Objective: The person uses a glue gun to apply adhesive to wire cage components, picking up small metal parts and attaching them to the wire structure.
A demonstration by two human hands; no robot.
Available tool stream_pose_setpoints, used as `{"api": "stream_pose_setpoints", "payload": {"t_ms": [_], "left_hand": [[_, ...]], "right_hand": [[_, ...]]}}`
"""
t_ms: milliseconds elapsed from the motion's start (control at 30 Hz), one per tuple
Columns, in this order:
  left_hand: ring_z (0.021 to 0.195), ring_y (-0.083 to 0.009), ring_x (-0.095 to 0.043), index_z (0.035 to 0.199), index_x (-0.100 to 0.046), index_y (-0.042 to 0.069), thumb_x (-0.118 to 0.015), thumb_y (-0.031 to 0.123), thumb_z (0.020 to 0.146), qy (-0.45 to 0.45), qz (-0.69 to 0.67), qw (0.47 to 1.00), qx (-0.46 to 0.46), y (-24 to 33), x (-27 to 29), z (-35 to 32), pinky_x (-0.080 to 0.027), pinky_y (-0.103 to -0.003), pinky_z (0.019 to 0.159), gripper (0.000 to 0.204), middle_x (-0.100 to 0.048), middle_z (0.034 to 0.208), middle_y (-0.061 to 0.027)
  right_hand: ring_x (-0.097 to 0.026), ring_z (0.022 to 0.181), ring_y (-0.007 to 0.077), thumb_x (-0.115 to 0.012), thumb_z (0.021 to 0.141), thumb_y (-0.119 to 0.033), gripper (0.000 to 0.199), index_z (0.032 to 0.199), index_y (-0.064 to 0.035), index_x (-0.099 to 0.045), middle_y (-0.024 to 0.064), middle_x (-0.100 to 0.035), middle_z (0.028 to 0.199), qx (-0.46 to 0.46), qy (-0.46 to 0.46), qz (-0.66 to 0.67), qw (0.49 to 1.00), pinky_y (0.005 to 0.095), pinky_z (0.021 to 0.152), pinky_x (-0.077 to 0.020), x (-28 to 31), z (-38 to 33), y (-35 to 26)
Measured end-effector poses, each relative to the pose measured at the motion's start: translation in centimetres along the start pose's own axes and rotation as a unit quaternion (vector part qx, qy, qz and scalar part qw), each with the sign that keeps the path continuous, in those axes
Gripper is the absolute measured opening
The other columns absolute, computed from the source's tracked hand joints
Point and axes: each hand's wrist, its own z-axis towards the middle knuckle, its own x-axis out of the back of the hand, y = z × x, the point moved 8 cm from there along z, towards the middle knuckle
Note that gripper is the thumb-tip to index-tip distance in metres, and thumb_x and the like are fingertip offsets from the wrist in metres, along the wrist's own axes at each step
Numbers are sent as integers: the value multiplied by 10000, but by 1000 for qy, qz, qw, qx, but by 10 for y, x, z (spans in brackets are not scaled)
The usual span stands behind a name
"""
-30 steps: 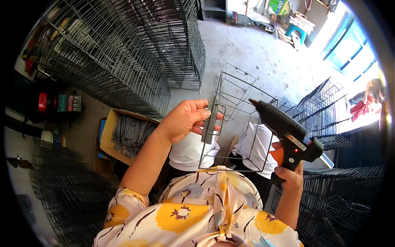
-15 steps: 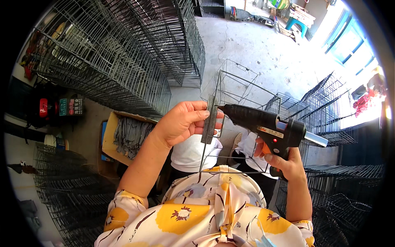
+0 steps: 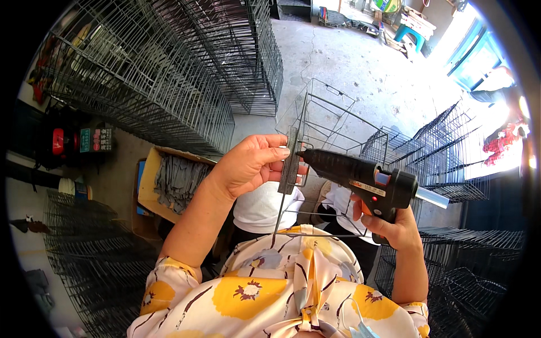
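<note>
My left hand (image 3: 252, 164) pinches a narrow grey strip (image 3: 289, 169), which looks like cloth or felt, between thumb and fingers. It lies along one side of a dark wire frame (image 3: 344, 111) that stands over my lap. My right hand (image 3: 394, 228) is wrapped around the grip of a black hot glue gun (image 3: 355, 172), a pale glue stick (image 3: 433, 198) sticking out of its back. The gun's nozzle points left, right at the strip's edge, close to my left fingertips. Whether glue is flowing cannot be made out.
Tall stacks of wire cages (image 3: 169, 62) rise at the far left. A cardboard box (image 3: 149, 188) of grey strips sits left of me. More wire panels (image 3: 445, 152) stand at the right, others (image 3: 79, 265) at lower left. A blue stool (image 3: 410, 37) is near the bright doorway.
The glue gun's nozzle has shifted slightly along the strip, toward my body. The strip and frame have moved a little. A dark shape now shows by the doorway at right.
</note>
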Motion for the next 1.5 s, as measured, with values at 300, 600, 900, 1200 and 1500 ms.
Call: {"api": "stream_pose_setpoints", "payload": {"t_ms": [300, 600, 900, 1200, 1500], "left_hand": [[1013, -298, -691, 1284, -504, -66, -507, 55, 960, -4, -4, 1000, 6, -2, 1, -1, -568, -438, 891, 346, -640, 1183, -236], [1065, -315, -672, 1296, -490, -71, -506, 65, 964, 6, 9, 1000, 5, -3, -2, -4, -560, -431, 907, 359, -633, 1198, -238], [1059, -301, -674, 1247, -537, -95, -504, 89, 973, -1, 17, 1000, 9, -1, -7, -5, -555, -423, 921, 331, -645, 1172, -207], [1087, -308, -662, 1249, -531, -99, -510, 88, 970, -16, 9, 1000, 10, -3, -5, -5, -545, -429, 937, 336, -642, 1178, -196], [1072, -299, -668, 1261, -526, -101, -514, 96, 968, -18, 11, 1000, 4, -1, -6, -5, -547, -420, 932, 353, -635, 1201, -183]], "right_hand": [[-625, 925, 145, -722, 814, -20, 492, 1273, -10, -544, 95, -653, 1099, -30, -24, -7, 999, 295, 839, -516, 1, -19, 8], [-621, 983, 166, -717, 813, 16, 530, 1303, -24, -520, 147, -650, 1138, -54, -55, 19, 997, 319, 856, -520, 3, -29, 15], [-639, 856, 184, -718, 746, 38, 564, 1282, -29, -554, 116, -666, 1039, 10, -3, 45, 999, 335, 765, -512, 13, 8, 9], [-644, 828, 203, -696, 728, 34, 556, 1265, -30, -565, 128, -667, 1046, 12, 0, 71, 997, 357, 719, -517, 13, 1, 10], [-651, 777, 250, -690, 672, 8, 586, 1242, 12, -560, 176, -678, 1043, -11, 22, 67, 997, 371, 655, -508, 13, 6, 12]]}}
